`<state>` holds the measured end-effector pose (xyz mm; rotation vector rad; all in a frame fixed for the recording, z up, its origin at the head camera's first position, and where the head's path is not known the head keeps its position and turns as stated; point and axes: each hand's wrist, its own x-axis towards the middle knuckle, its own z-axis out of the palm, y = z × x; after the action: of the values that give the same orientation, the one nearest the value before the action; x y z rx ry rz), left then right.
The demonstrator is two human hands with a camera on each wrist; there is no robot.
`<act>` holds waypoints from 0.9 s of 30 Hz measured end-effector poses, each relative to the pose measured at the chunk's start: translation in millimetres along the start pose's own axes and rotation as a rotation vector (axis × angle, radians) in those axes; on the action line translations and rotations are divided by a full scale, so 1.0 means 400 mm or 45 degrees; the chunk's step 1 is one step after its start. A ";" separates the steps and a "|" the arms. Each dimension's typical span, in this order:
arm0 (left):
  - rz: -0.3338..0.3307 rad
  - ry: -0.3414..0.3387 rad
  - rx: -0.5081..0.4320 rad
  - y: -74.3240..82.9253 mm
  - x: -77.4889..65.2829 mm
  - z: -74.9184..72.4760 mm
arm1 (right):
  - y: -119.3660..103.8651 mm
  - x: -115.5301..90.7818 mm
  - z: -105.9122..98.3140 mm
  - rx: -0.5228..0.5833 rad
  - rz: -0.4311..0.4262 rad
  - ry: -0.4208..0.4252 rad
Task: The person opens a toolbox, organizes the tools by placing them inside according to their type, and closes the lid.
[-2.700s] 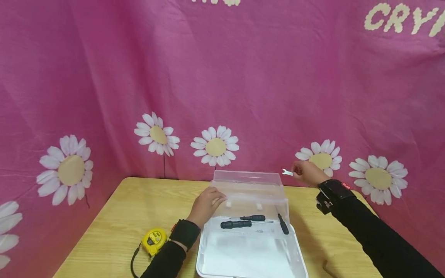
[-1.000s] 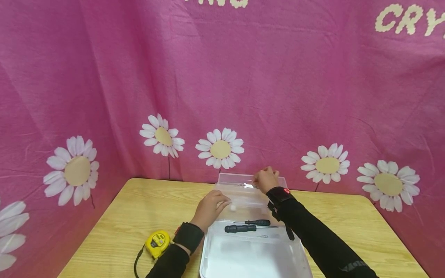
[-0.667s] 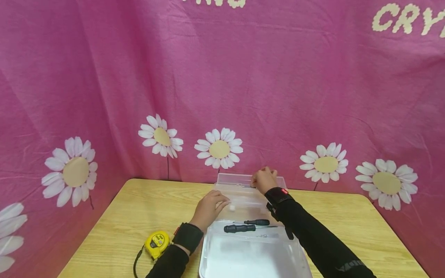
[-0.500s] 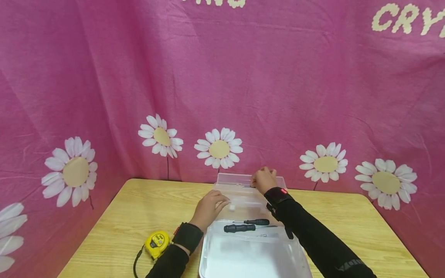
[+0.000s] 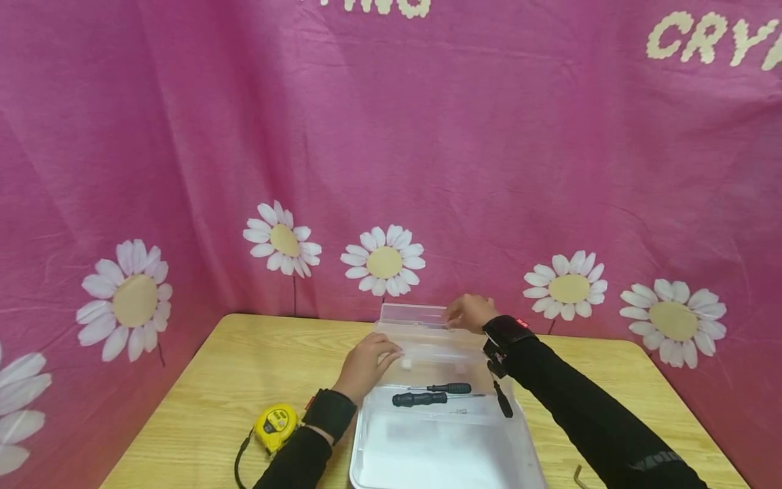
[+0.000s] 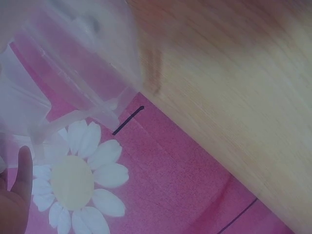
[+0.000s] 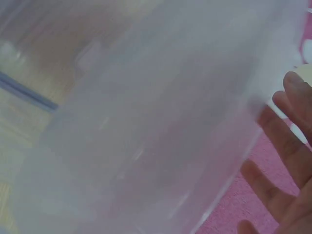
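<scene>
A clear plastic box (image 5: 449,455) stands on the table with its translucent lid (image 5: 427,343) raised at the back. My left hand (image 5: 364,367) pinches the lid's left edge between thumb and fingers. Near the lid's top right corner is my right hand (image 5: 470,312); in the right wrist view its spread, loosely bent fingers (image 7: 282,141) are beside the lid's edge, and nothing shows in them. Toward the back of the box lie a thick black-handled screwdriver (image 5: 419,399), a thinner screwdriver (image 5: 449,388) and, at the right, another black-handled tool (image 5: 503,401). No wrench is visible now.
A yellow tape measure (image 5: 275,426) with a black strap lies left of the box, next to the left forearm. A bent hex key (image 5: 579,477) is on the table (image 5: 611,394) at the right. A pink daisy-print cloth (image 5: 464,170) hangs behind.
My right hand carried a small open-end wrench leftward to the top of the lid; the wrench then went out of sight. The right wrist has since shifted slightly right. The left hand stays at the lid.
</scene>
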<state>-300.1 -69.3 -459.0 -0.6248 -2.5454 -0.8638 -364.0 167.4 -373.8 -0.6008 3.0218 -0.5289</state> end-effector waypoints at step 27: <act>-0.051 -0.009 -0.008 0.021 -0.001 0.001 | 0.191 -0.535 -0.098 -0.052 -0.117 -0.118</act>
<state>-295.3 -63.1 -455.7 -0.5815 -2.5709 -0.8850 -197.3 326.5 -372.7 -0.7480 2.9360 -0.4307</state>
